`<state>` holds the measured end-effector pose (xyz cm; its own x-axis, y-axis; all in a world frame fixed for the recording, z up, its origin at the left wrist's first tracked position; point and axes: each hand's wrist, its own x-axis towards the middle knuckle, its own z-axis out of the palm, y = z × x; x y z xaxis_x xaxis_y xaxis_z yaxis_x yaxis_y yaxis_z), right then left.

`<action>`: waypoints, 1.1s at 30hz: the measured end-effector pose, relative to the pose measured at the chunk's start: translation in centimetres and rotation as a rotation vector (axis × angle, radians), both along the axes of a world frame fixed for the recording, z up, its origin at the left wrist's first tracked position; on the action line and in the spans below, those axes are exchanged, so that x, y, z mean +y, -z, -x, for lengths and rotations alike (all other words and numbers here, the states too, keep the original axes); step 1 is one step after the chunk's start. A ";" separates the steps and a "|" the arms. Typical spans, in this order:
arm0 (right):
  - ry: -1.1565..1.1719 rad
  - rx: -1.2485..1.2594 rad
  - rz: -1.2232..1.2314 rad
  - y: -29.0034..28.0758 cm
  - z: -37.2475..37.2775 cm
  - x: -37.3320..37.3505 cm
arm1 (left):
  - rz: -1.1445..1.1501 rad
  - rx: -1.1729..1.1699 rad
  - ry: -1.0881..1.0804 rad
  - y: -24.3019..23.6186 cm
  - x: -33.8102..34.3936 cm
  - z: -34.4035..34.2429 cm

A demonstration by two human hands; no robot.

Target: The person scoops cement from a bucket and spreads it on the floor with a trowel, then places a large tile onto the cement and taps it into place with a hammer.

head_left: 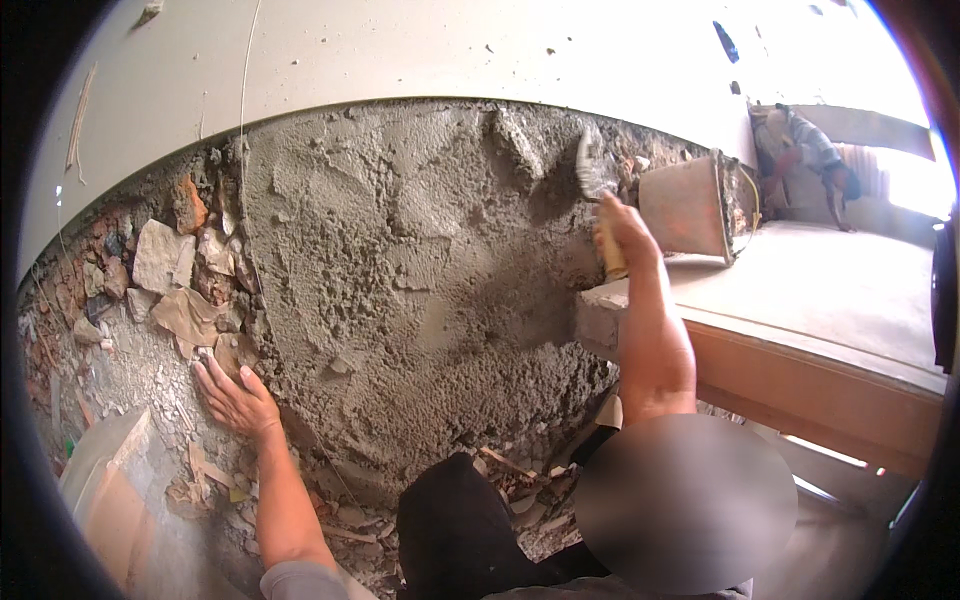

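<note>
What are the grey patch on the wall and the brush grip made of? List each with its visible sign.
Grey patch: wet-looking cement mortar, going by its rough, lumpy, matte grey surface.
Brush grip, in the right hand: probably wood, from its yellow-tan colour; mostly covered.

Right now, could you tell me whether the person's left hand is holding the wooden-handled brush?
No, the left hand lies flat on the rubble wall, while the right hand grips the wooden-handled brush.
</note>
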<state>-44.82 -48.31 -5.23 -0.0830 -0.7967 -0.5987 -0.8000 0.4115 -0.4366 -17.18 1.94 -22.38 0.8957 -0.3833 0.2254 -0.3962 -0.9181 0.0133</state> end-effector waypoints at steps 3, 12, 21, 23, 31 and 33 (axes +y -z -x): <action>-0.204 -0.043 -0.053 1.0 -1.0 3.5 | -0.003 -0.005 0.009 -0.1 0.0 0.0; 0.032 -0.101 -0.031 -1.3 -2.9 3.1 | 0.013 -0.020 0.011 0.1 0.0 -0.1; -0.279 -0.119 -0.209 0.0 -12.9 11.8 | 0.049 -0.002 0.005 -0.3 -0.3 0.1; -0.438 -0.178 -0.148 -0.5 -13.4 13.6 | 0.035 -0.004 0.002 -0.3 -0.3 0.1; -0.238 -0.007 0.046 -2.4 -4.6 7.5 | 0.056 -0.021 0.003 0.4 0.0 0.0; -0.282 -0.025 -0.025 -3.0 -3.6 5.7 | 0.039 -0.028 0.002 0.5 0.0 -0.1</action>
<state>-41.21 -42.57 -2.23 0.1548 -0.7713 -0.6174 -0.8734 0.1852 -0.4504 -17.13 1.98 -22.86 0.8880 -0.3757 0.2651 -0.3988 -0.9163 0.0375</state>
